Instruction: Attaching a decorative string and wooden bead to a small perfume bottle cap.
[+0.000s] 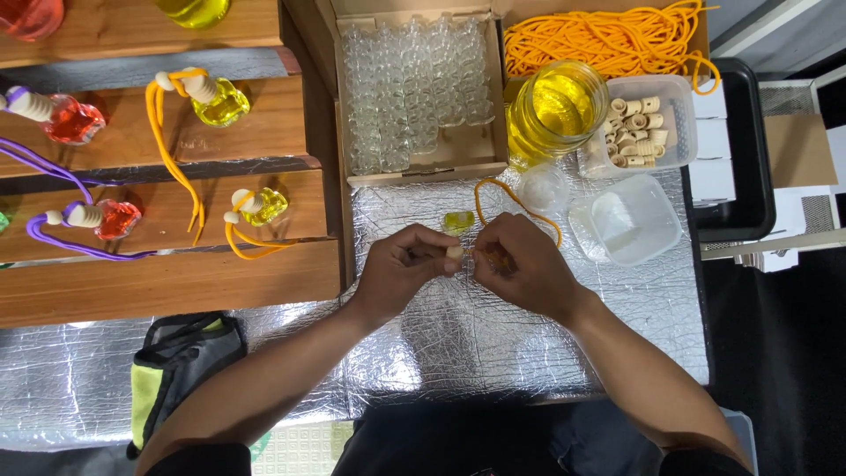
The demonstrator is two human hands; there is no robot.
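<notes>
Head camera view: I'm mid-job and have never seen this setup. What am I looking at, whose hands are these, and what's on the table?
There is no machine here. The single picture comes from a camera worn on a person's head, looking down at their own two bare hands over a table covered in silver foil sheet.

The left hand pinches a small pale wooden cap. The right hand meets it, holding an orange cord that loops away behind. A small bottle of yellow liquid lies just beyond the fingers.

Further back: a cardboard box of empty glass bottles, a jar of yellow liquid, a tub of wooden caps, an empty plastic tub and a pile of orange cords. On the left, wooden shelves hold finished bottles, yellow and red.
</notes>
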